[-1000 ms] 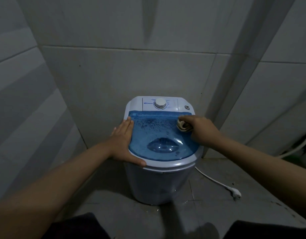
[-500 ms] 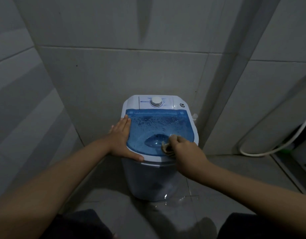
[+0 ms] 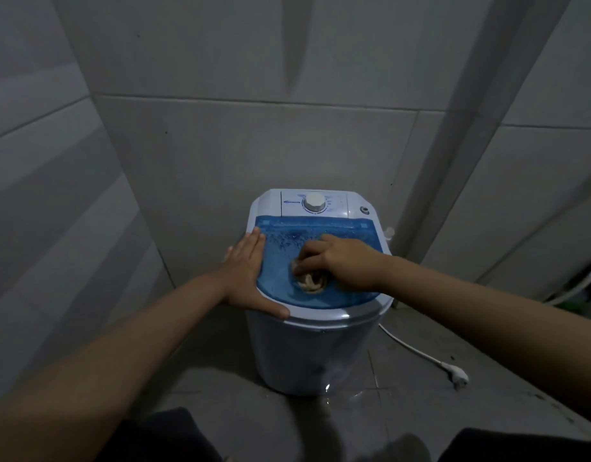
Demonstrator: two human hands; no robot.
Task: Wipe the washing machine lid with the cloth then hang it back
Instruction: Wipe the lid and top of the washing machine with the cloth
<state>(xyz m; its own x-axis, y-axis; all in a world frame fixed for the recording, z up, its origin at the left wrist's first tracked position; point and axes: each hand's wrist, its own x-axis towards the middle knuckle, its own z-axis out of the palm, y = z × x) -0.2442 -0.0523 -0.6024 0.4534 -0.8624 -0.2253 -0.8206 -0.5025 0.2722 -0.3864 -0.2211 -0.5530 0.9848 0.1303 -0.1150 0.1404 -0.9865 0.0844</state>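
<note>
A small white washing machine stands on the floor in a tiled corner. Its translucent blue lid is wet, with droplets near the back. My right hand presses a bunched beige cloth onto the middle of the lid. My left hand lies flat on the lid's left edge, fingers together and thumb along the front rim, holding nothing.
A white control panel with a round dial sits behind the lid. A white power cord and plug lie on the floor to the right. A white hose curves at the far right. Water pools on the floor in front.
My right hand has slid the cloth from the lid's back right to its front edge, then back to the middle. The left hand has stayed on the left edge.
</note>
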